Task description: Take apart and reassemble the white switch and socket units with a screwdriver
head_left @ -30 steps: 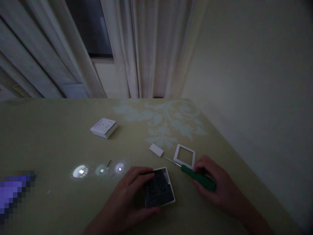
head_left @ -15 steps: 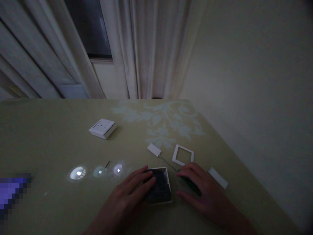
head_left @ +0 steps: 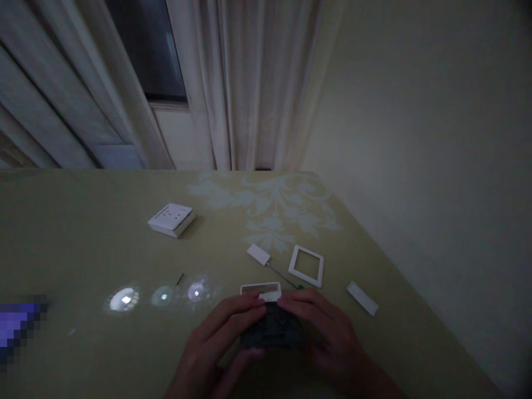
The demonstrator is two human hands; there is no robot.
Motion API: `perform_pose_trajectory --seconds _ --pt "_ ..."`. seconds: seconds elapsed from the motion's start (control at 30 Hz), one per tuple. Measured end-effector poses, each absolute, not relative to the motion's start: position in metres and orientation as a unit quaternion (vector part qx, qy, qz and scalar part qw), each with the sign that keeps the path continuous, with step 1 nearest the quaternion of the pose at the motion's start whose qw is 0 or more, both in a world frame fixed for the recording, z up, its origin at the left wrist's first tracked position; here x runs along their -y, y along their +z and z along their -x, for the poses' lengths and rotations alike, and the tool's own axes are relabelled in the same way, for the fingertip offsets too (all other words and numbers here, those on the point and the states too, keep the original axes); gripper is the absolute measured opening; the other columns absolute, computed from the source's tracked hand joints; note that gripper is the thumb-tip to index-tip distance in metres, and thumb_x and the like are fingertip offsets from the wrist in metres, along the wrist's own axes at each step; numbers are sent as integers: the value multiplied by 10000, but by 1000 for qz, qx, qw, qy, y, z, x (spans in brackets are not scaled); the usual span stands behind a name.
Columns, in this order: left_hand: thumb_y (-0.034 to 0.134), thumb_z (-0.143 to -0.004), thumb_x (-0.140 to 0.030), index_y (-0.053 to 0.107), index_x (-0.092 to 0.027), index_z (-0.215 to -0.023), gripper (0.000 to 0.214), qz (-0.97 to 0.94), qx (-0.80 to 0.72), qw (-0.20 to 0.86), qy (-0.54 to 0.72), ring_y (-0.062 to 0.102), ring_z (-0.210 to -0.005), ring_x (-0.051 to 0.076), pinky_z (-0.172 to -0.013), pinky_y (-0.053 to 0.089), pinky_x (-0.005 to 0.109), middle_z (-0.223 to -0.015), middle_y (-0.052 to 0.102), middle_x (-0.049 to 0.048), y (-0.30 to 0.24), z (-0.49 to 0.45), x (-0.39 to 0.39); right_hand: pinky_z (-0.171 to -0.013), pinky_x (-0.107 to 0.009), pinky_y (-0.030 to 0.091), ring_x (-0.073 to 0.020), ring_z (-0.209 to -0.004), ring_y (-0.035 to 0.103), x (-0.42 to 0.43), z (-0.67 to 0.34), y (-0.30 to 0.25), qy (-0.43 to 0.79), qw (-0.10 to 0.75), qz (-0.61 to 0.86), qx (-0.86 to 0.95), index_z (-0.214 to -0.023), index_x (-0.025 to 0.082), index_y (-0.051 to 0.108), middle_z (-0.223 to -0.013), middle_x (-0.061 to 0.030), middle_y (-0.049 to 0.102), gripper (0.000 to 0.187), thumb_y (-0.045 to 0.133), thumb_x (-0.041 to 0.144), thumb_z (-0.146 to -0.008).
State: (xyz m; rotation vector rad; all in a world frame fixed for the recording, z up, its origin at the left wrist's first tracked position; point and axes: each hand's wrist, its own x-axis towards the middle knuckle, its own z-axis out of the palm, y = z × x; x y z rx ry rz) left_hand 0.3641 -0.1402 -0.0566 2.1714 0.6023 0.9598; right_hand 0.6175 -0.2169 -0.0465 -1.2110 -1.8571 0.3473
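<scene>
Both hands grip a dark switch module (head_left: 272, 331) with a white rim, tilted up off the green table (head_left: 83, 249). My left hand (head_left: 220, 343) holds its left side with curled fingers. My right hand (head_left: 328, 338) holds its right side, fingers curled over the top edge. A green-handled screwdriver (head_left: 282, 275) lies just beyond my right hand, its handle mostly hidden and its thin shaft pointing far-left. A small white rocker piece (head_left: 258, 255) lies at the shaft's tip.
A white square frame (head_left: 306, 266) lies right of the screwdriver, a second white rocker piece (head_left: 362, 298) further right. A complete white switch (head_left: 172, 219) sits at mid-left. Three light spots (head_left: 164, 295) and a small dark screw (head_left: 180, 278) mark the table. Curtains and a wall stand behind.
My right hand let go of the screwdriver and moved left onto the module. Both hands tilted the module up off the table. The second white rocker piece became visible at the right.
</scene>
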Motion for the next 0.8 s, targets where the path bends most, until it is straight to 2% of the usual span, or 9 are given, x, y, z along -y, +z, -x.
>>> perform_pose_trajectory --seconds 0.13,0.33,0.47,0.57,0.63,0.73,0.8 --pt "619 -1106 -368 681 -439 -1406 315 -810 -241 383 374 786 -1159 240 -948 698 352 -1306 775 25 -46 -370 141 -892 -280 667 -211 -1001 794 217 -615 -42 124 434 492 744 -1374 293 665 -1126 -76 780 328 632 192 -1063" --pt "626 -1099 -431 737 -466 -1328 257 -790 -279 382 391 807 -1122 235 -922 710 370 -1248 820 -20 -46 -369 139 -905 -295 655 -228 -1006 778 220 -609 -45 81 406 524 744 -1318 258 640 -1100 -88 759 263 549 186 -1082" --pt "657 -1074 -433 749 -447 -1328 270 -798 -306 368 366 819 -1094 260 -921 718 426 -1221 839 -10 -52 -358 138 -876 -281 647 -225 -973 768 222 -605 -43 102 402 526 743 -1312 256 618 -1085 -86 747 215 549 269 -1108" --pt "633 -1081 -434 769 -412 -1335 288 -803 -313 384 331 821 -1089 280 -915 721 470 -1207 844 14 -57 -353 135 -850 -272 639 -222 -947 758 223 -603 -39 137 412 523 733 -1288 258 617 -1071 -81 743 196 564 319 -1110" --pt "599 -1096 -443 784 -393 -1326 300 -796 -314 412 312 829 -1065 282 -874 733 459 -1188 850 20 -57 -353 134 -815 -278 633 -227 -913 745 224 -603 -37 180 418 524 720 -1231 261 643 -1043 -75 741 197 601 396 -1094" --pt "581 -1102 -477 798 -389 -1317 317 -769 -335 438 323 839 -1032 287 -830 743 451 -1161 865 22 -54 -356 134 -773 -304 612 -240 -876 718 225 -602 -34 272 435 530 675 -1114 257 694 -991 -70 734 296 618 538 -1062" --pt "605 -1085 -514 822 -377 -1275 320 -739 -349 465 340 844 -1007 293 -815 744 448 -1126 877 30 -49 -359 134 -810 -321 602 -244 -911 715 224 -602 -35 352 457 533 619 -1092 246 715 -1009 -72 739 337 602 562 -1063"
